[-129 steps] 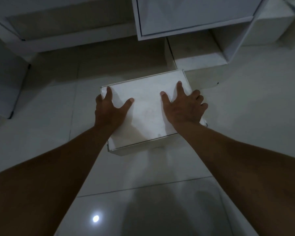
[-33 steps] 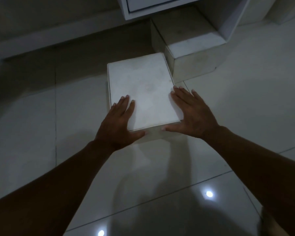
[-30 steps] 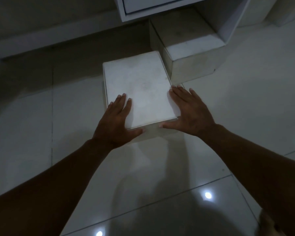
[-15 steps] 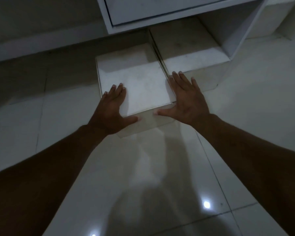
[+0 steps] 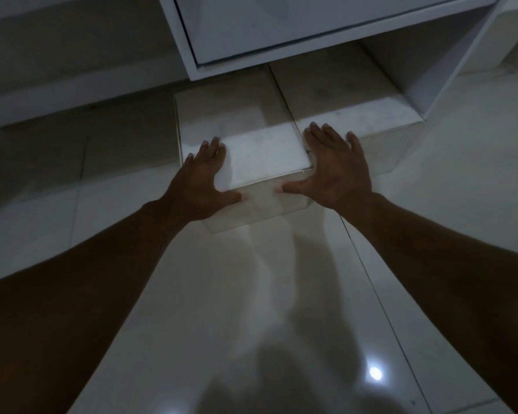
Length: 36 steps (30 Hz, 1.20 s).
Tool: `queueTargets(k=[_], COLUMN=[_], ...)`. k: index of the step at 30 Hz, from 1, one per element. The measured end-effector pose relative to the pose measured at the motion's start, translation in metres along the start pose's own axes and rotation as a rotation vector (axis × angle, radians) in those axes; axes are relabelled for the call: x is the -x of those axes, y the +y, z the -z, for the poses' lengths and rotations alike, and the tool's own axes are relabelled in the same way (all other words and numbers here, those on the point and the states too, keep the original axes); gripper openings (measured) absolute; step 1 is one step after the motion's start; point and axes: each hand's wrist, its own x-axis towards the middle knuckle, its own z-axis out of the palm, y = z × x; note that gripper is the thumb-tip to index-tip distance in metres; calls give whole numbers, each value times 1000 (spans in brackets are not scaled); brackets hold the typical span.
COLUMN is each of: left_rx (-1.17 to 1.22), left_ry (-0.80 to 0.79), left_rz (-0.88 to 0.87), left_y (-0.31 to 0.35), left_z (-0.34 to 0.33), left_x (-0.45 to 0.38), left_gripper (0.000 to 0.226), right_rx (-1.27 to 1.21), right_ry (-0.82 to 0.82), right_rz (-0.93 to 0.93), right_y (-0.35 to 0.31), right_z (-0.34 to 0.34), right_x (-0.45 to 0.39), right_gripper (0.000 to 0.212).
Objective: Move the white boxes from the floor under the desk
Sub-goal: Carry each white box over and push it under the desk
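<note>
- My left hand point(image 5: 199, 183) lies flat and open on the near left corner of the white box point(image 5: 251, 138). My fingers point(image 5: 213, 147) point far, over the top, and my thumb sticks out to the right along the near edge. I press on it, but I do not wrap around it.
- The white box sits on the shiny tiled floor point(image 5: 251, 294). Its far end is in the dark under the desk point(image 5: 281, 28). Its near end is still out in the light.
- My right hand point(image 5: 335, 171) is open and flat too, at the near right corner of the box. The thumb points left along the near edge, toward my other thumb.
- Just right of my box is a second white box point(image 5: 356, 106). The two sit side by side, touching or almost touching. It is under the desk too, next to the desk's side panel point(image 5: 425, 70).
</note>
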Motion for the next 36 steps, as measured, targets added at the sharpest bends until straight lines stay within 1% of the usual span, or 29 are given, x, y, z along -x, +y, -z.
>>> queueTargets(k=[4, 7, 10, 18, 23, 26, 29, 32, 34, 36], left_rx=[14, 6, 10, -32, -82, -93, -104, -61, 5, 62], left_ry=[13, 19, 37, 95, 112, 95, 93, 137, 207, 288], left_rz=[-7, -15, -30, -71, -127, -106, -100, -120, -118, -120], left_y=[-6, -10, -14, -20, -24, -22, -11, 20, 43, 65], left_z=[2, 3, 3, 1, 1, 1, -1, -1, 4, 11], left_x=[-12, -21, -27, -25, -24, -25, -18, -1, 11, 22], left_gripper=[105, 105, 103, 98, 97, 97, 91, 83, 79, 69], right_rx=[-21, -54, -50, -50, -20, -11, -65, -120, -162, -205], right_ry=[99, 161, 185, 205, 147, 96, 85, 145, 178, 219], right_rz=[-38, -86, -121, -108, -69, -56, -44, -76, -78, -70], right_y=[2, -3, -5, -6, -7, -7, -9, -16, -21, -20], right_z=[-6, -16, -23, -24, -21, -16, -9, 1, 14, 30], right_x=[0, 0, -4, -4, -2, -1, 9, 31, 48, 64], right_gripper=[103, 95, 94, 94, 95, 94, 81, 63, 56, 50])
